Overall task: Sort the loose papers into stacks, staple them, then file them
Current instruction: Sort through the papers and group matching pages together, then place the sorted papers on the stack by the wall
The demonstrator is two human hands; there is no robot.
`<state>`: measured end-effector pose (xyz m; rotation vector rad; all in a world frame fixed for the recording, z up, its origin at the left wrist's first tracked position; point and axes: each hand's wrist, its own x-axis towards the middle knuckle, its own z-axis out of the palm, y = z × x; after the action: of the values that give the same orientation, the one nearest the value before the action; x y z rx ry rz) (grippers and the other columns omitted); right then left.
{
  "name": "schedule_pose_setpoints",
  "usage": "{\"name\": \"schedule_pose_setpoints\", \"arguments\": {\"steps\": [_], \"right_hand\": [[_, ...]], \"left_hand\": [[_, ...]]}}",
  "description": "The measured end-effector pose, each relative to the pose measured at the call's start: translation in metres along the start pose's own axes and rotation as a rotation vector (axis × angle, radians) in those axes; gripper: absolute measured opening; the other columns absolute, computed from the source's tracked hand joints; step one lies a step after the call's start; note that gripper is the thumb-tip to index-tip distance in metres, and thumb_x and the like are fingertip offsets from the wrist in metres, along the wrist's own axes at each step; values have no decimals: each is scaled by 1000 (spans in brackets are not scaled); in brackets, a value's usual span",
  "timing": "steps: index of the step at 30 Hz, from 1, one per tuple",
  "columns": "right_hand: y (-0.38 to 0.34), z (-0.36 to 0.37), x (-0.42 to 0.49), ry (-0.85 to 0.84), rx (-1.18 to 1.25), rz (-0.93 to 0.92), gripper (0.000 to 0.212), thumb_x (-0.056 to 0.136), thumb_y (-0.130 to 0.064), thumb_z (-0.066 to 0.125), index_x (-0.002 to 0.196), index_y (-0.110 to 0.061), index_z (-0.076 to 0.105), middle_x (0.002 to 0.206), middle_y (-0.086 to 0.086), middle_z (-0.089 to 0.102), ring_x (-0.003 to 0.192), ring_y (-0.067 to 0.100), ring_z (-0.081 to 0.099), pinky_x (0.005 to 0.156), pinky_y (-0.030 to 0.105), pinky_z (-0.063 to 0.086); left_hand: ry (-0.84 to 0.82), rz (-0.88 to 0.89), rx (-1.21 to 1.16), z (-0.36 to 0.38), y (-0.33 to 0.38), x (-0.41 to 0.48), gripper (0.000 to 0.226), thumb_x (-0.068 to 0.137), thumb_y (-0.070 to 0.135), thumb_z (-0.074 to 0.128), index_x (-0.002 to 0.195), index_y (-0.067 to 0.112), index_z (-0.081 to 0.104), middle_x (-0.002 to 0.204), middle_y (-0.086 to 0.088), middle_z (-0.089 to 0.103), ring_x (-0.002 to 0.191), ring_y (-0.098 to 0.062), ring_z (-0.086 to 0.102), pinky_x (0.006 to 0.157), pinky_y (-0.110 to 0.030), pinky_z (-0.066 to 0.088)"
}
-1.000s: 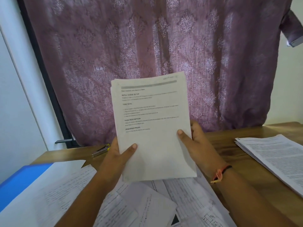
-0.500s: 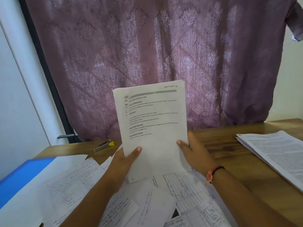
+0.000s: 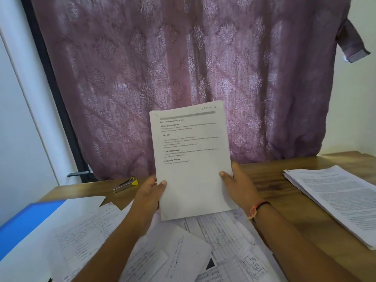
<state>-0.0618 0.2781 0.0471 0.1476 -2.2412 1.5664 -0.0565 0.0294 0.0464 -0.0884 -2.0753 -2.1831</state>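
Note:
I hold a thin stack of printed papers (image 3: 191, 159) upright above the wooden table (image 3: 270, 192), its printed front facing me. My left hand (image 3: 150, 194) grips its lower left edge, thumb on the front. My right hand (image 3: 238, 184) grips the lower right edge the same way. Loose handwritten sheets (image 3: 221, 237) lie scattered on the table below the stack. A silver stapler with a yellow end (image 3: 125, 185) lies at the back left. A second stack of printed papers (image 3: 337, 200) lies flat at the right.
A blue folder (image 3: 26, 226) with a white sheet over it lies at the table's left edge. A purple patterned curtain (image 3: 183, 68) hangs just behind the table. White wall stands to the left and right.
The sheets were shifted sideways against each other half a second ago and now sit squared. The stack stands a little lower and more upright; both hands keep their grip.

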Motion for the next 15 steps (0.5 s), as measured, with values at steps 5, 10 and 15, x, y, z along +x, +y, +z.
{"name": "schedule_pose_setpoints", "arguments": {"steps": [5, 10, 15], "right_hand": [[-14, -25, 6, 63, -77, 93, 8, 102, -10, 51, 96, -16, 53, 97, 1, 64, 90, 15, 61, 68, 12, 43], [-19, -81, 3, 100, -246, 159, 5, 100, -13, 53, 104, -12, 54, 101, 1, 57, 99, 24, 56, 87, 30, 42], [-8, -151, -13, 181, -503, 212, 29, 99, -18, 55, 123, -2, 54, 126, 16, 60, 115, 33, 55, 88, 30, 37]], "left_hand": [[-69, 6, 14, 23, 17, -11, 23, 106, 16, 50, 119, 23, 67, 110, 4, 77, 101, -20, 72, 80, -36, 59], [-227, -24, 57, 64, 28, -24, 22, 105, 14, 53, 120, 20, 67, 110, 5, 77, 97, -12, 74, 77, -25, 60], [-316, -74, 53, 134, 27, -38, 20, 105, 13, 54, 116, 17, 69, 112, 1, 77, 100, -17, 74, 82, -31, 61]]}}
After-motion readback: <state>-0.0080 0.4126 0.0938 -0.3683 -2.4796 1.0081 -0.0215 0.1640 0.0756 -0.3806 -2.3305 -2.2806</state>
